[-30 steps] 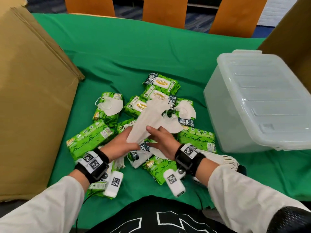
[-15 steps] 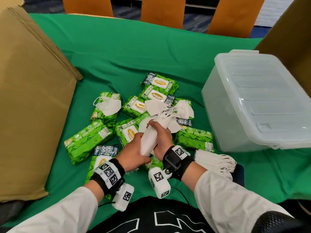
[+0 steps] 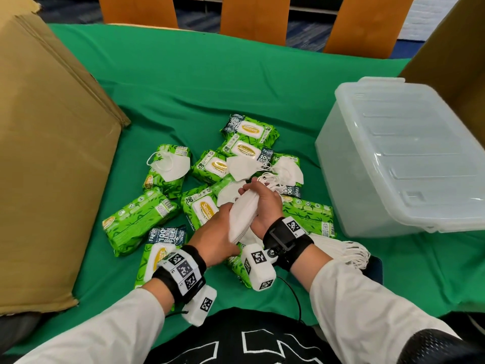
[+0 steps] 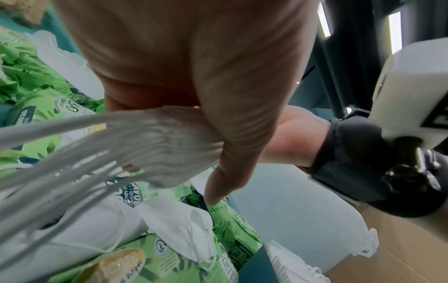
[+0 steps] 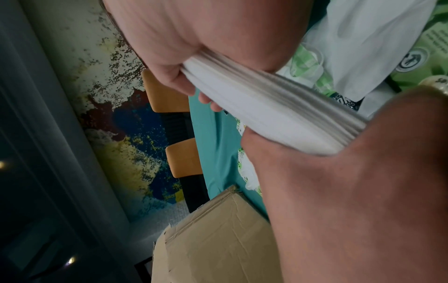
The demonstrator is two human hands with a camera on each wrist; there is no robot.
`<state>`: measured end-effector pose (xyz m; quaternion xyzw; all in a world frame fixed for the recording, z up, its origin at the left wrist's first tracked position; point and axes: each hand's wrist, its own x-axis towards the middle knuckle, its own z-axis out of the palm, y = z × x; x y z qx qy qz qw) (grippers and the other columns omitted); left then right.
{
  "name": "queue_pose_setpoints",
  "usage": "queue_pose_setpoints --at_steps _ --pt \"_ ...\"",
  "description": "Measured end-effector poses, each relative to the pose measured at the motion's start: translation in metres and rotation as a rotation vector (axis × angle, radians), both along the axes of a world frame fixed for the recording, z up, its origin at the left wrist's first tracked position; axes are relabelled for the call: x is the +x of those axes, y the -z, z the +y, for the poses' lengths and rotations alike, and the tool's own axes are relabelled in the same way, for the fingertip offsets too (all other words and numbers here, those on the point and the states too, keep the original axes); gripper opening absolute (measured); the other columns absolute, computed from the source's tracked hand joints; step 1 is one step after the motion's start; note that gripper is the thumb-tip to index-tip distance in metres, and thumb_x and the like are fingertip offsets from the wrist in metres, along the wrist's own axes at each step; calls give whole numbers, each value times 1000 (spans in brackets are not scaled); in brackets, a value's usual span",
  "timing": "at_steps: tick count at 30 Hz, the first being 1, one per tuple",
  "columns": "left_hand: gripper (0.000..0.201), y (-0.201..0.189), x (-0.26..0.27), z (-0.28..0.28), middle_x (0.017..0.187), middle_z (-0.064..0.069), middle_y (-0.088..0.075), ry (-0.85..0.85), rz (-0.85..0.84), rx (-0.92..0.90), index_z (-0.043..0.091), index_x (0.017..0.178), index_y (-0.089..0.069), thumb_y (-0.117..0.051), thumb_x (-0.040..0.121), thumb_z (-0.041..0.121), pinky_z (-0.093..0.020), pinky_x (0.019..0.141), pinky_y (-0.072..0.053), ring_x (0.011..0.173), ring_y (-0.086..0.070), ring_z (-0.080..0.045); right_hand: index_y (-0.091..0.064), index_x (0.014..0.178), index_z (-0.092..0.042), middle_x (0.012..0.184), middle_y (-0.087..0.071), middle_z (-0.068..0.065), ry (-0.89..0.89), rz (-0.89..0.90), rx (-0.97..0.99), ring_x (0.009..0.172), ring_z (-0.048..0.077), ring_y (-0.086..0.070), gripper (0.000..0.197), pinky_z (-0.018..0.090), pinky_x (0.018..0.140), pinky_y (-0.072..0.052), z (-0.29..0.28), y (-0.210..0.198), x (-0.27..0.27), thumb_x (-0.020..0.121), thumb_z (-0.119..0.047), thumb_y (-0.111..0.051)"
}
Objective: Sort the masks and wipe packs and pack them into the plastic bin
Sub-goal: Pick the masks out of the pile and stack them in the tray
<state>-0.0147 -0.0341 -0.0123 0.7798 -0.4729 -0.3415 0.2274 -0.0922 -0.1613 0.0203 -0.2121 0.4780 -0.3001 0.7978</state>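
Your left hand (image 3: 219,233) and right hand (image 3: 265,206) are both clamped on the stack of masks (image 3: 242,215), which a second ago lay fanned loose over the pile and is now squared into one tight bundle between your palms (ear loops sprouting past your right fingertips). Loose masks and wipe packs (image 3: 141,222) remain around your hands; the plastic bin (image 3: 409,164), beyond your right hand, is lidded, so I judge packing hasn't started

Looks like an office or meeting rm: table w/ green cloth (image 3: 199,82), row of orange chair backs (image 3: 252,17) behind it, blue patterned carpet (image 3: 199,17), big cardboard boxes (image 3: 47,158) alongside.
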Motion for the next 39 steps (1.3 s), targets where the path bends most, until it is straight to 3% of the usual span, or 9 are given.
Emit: queue_pose_setpoints --at_steps 10,12,15,18,21,25,28,33,39 --pt "123 -3 2 -5 144 -1 -47 -11 65 -35 32 151 -12 -91 58 43 -41 99 -50 123 -54 -19 -67 102 -6 78 -65 12 -72 -70 -43 75 25 -63 26 41 80 -51 1 -1 3 85 12 -60" --pt "127 -9 5 -5 148 4 -41 -6 225 -71 28 154 -14 -95 58 45 -33 106 -44 131 -47 -13 -64 100 -4 77 -64 13 -50 -86 -14 73 26 -61 25 41 76 -51 -1 -1 3 85 12 -54" --pt "110 -23 14 0 140 9 -54 -125 614 -53 27 147 -36 -94 57 50 -21 96 -47 127 -55 -14 -62 100 -5 79 -61 11 -67 -106 12 70 25 -61 24 41 77 -54 -7 -1 -3 85 9 -48" --pt "102 -24 29 11 127 -8 -71 -282 1059 -26 18 133 -58 -100 45 47 -30 81 -59 106 -71 -23 -59 96 -10 80 -58 9 -110 -190 50 73 23 -61 20 45 88 -55 -11 -4 -11 87 3 -46" --pt "100 -19 35 22 121 -17 -70 -164 1235 83 17 142 -50 -100 55 28 -38 66 -63 91 -73 -34 -58 99 -11 85 -59 10 -135 -228 66 78 24 -65 18 48 95 -53 -17 -7 -16 92 -1 -45" --pt "97 -19 23 22 115 -13 -66 -57 1088 99 27 146 -40 -95 65 25 -38 64 -61 92 -68 -35 -62 98 -13 86 -64 11 -173 -181 48 77 26 -70 13 48 85 -57 -15 -7 -14 95 -5 -51" --pt "113 -25 16 12 135 6 -54 -4 644 56 27 147 -31 -98 56 40 -31 100 -50 125 -55 -18 -64 92 -11 78 -62 11 -146 -107 17 70 26 -66 13 46 78 -59 -7 -4 -9 93 -2 -55" --pt "107 -28 12 9 127 6 -53 58 223 60 26 147 -25 -93 66 35 -27 88 -50 112 -56 -15 -66 87 -10 83 -66 14 -67 -33 44 80 29 -68 6 49 79 -57 -14 -1 -7 90 -6 -64" --pt "98 -24 4 9 115 -2 -58 10 110 106 23 146 -24 -85 70 30 -31 77 -53 99 -60 -22 -65 83 -9 77 -64 11 -96 -47 71 81 27 -67 9 47 73 -58 -8 2 -6 93 -7 -66"
